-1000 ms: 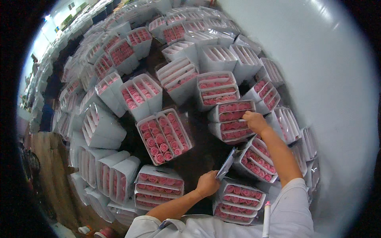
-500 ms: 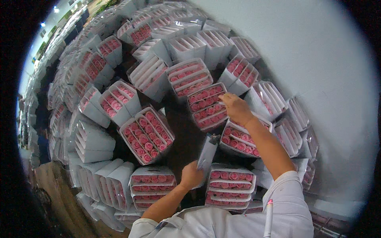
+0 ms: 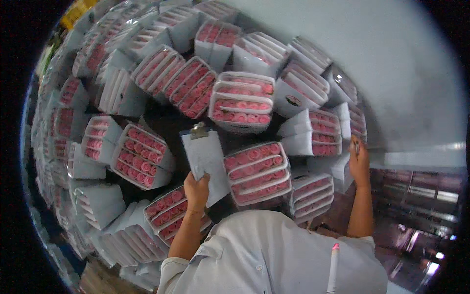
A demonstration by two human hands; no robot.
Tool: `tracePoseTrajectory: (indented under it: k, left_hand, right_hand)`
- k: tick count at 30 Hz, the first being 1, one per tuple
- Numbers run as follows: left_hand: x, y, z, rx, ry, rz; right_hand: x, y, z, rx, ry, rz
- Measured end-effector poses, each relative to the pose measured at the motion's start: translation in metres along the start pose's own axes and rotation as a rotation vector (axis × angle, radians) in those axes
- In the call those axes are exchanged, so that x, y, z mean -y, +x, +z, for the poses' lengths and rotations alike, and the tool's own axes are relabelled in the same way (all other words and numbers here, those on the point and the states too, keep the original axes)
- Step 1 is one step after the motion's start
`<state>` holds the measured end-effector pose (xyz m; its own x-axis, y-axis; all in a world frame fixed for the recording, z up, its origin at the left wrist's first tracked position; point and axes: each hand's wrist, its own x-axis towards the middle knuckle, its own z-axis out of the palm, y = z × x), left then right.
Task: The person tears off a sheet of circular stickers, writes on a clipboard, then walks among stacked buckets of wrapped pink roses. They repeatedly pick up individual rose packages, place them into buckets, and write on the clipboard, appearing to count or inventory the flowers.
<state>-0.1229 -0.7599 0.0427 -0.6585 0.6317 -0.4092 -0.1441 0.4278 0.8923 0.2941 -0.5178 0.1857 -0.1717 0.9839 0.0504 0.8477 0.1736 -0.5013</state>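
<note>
My left hand [image 3: 197,192] is closed round the lower edge of a clipboard [image 3: 201,157], which has a metal clip at its top and a white sheet on it. The board tilts over a dark gap between packs of pink roses. Off to the right, my right hand [image 3: 360,159] is closed, with a slim, pen-like thing [image 3: 357,145] at its fingertips, too small to make out fully. It is nearest to a white-wrapped rose pack [image 3: 356,120] by the wall. Just right of the clipboard stands a pack of pink roses [image 3: 257,172] in rows with white dividers.
Many white-sleeved rose packs [image 3: 242,103] stand close together ahead and to the left. A pale wall [image 3: 372,59] bounds the right side. At lower right lies a dark, shiny area with a rack-like frame [image 3: 416,191]. A pink-tipped pen [image 3: 334,264] lies against my shirt.
My view has turned to the right. My right hand has left the rose pack it was touching and moved right. The clipboard, edge-on before, now shows its sheet.
</note>
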Motion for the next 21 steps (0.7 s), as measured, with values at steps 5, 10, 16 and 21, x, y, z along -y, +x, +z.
tracePoseTrajectory:
  k: [5, 10, 16, 21]
  left_hand:
    - [-0.010, 0.001, -0.014, -0.087, 0.116, 0.085]
    - [-0.067, 0.006, -0.034, -0.152, 0.020, 0.226]
    - [-0.104, 0.016, -0.022, 0.136, -0.216, 0.020]
    - [-0.068, 0.027, 0.001, 0.247, -0.293, -0.138]
  right_hand:
    - [-0.065, -0.137, -0.024, -0.160, 0.012, 0.310]
    - [-0.088, -0.214, -0.015, -0.058, -0.028, 0.614]
    - [-0.091, -0.209, 0.005, -0.101, 0.110, 0.456]
    - [-0.084, -0.190, -0.004, -0.083, 0.291, 0.453]
